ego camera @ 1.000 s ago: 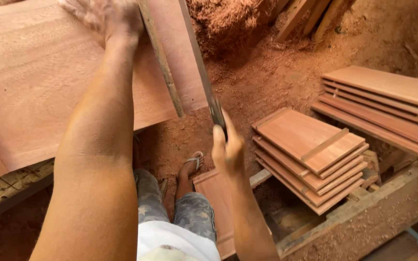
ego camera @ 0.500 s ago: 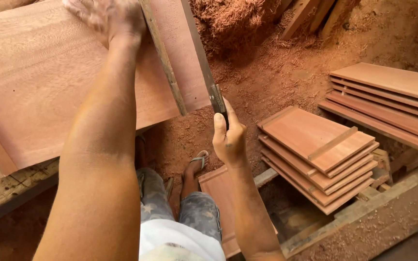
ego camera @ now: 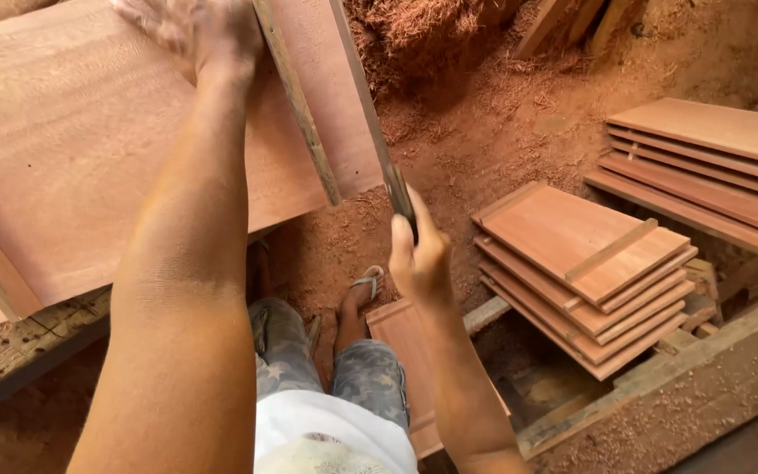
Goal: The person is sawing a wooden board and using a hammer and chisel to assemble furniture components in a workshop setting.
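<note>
while the left hand [ego camera: 193,31] lies flat on the far part of the big wooden panel [ego camera: 89,149], fingers spread and blurred, gripping nothing, the right hand [ego camera: 420,259] is closed around the near end of a thin dark strip [ego camera: 370,123] that runs along the panel's right edge. the panel is reddish-brown, tilted, and takes up the upper left of the view; its lower left corner rests on a rough work surface [ego camera: 10,351] speckled with sawdust. a narrow wooden batten [ego camera: 300,105] lies across the panel just left of the dark strip, roughly parallel to it, with a band of panel face between them. right thumb points up along the strip; cannot tell what the strip is, blade or edge trim. below the hands: the person's camouflage trousers [ego camera: 361,377], a white shirt hem [ego camera: 326,434], and a foot in a flip-flop [ego camera: 363,290] on the sawdust-covered floor [ego camera: 484,132]. a small board [ego camera: 405,351] lies by that foot. to the right, a stack of smaller panels [ego camera: 585,272] with a short batten on top sits on timber rails; further right, well apart from the hands, a second stack of longer boards [ego camera: 712,167]. a heap of reddish shavings [ego camera: 423,26] sits at top centre, beyond the panel edge.
</note>
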